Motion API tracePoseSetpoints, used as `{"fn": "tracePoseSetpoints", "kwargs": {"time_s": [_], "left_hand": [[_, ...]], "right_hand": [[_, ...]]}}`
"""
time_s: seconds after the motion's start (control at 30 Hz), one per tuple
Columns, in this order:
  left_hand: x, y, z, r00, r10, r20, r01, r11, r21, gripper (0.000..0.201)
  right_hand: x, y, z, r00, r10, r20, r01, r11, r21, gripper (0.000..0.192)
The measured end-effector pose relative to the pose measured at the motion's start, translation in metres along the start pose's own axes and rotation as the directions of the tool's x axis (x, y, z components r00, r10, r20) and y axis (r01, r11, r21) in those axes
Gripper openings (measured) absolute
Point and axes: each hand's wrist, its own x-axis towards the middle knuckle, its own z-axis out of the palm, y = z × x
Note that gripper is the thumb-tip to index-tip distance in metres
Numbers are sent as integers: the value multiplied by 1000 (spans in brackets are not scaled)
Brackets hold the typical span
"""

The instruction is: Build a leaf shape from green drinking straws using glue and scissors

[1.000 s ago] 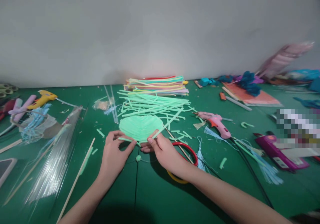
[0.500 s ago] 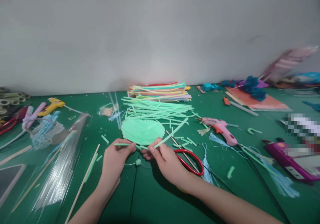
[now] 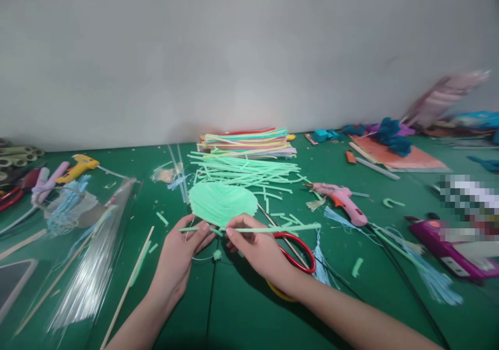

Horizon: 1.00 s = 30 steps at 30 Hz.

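Observation:
Both my hands work at the stem end of a mint-green, fan-shaped piece (image 3: pixel 222 202) with ridged rows and a scalloped edge. My left hand (image 3: pixel 183 246) pinches a mint-green pipe cleaner (image 3: pixel 288 229) close to the piece's lower tip, a short end poking out leftward. With thumb and fingers closed, my right hand (image 3: pixel 255 243) grips the same pipe cleaner just right of the tip. Its long end lies nearly level across that hand. Below the fingers hangs a small green knot (image 3: pixel 217 255) with a thin pale cord. How the pipe cleaner joins the tip is partly hidden.
Loose green pipe cleaners (image 3: pixel 249 170) lie behind, before a multicoloured bundle (image 3: pixel 245 144). Red-handled scissors (image 3: pixel 312 256) rest beside my right wrist. A pink glue gun (image 3: pixel 339 199) is to the right, a yellow one (image 3: pixel 80 168) at left. Clear plastic sleeves (image 3: pixel 93 256) and a wooden stick (image 3: pixel 128 287) lie left.
The pipe cleaner's long end has swung down from a slant up and right to nearly level. My right hand has shifted slightly left, nearer my left hand.

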Motion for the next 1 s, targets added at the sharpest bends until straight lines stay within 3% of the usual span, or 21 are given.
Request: {"fn": "tracePoseSetpoints", "kwargs": {"time_s": [0.13, 0.2, 0.27, 0.33, 0.43, 0.57, 0.73, 0.83, 0.9, 1.0], "left_hand": [[-2, 3, -7, 999, 40, 15, -42, 981, 189, 57], [1, 6, -16, 983, 184, 8, -170, 891, 421, 52], [4, 10, -27, 904, 416, 96, -358, 616, 702, 36], [7, 13, -35, 842, 486, 232, -444, 382, 811, 32], [7, 17, -40, 819, 421, 389, -527, 287, 800, 28], [1, 21, -35, 743, 350, 570, -642, 131, 756, 20], [1, 17, -30, 700, 350, 623, -656, -32, 754, 24], [2, 13, -30, 672, 355, 650, -658, -115, 744, 23], [3, 14, -30, 624, 342, 703, -690, -181, 701, 21], [3, 21, -28, 491, 352, 797, -758, -279, 590, 24]], "right_hand": [[3, 1, 1, 1000, -3, -27, 3, 1000, 18, 20], [4, 1, 1, 999, -7, -46, 9, 999, 40, 21], [5, 1, 1, 999, -2, -43, 5, 998, 69, 21], [5, 0, 1, 999, 9, -36, -5, 996, 86, 20], [5, 2, 1, 1000, 6, -28, -4, 997, 74, 18], [6, 3, 2, 999, 17, -32, -16, 1000, 23, 14], [7, 0, 2, 999, 23, -23, -26, 991, -129, 15], [8, 1, 3, 999, 23, -26, -27, 991, -134, 18], [9, 2, 3, 1000, 14, -26, -17, 992, -127, 21], [9, 4, 4, 999, 10, -30, -13, 992, -126, 25]]}}
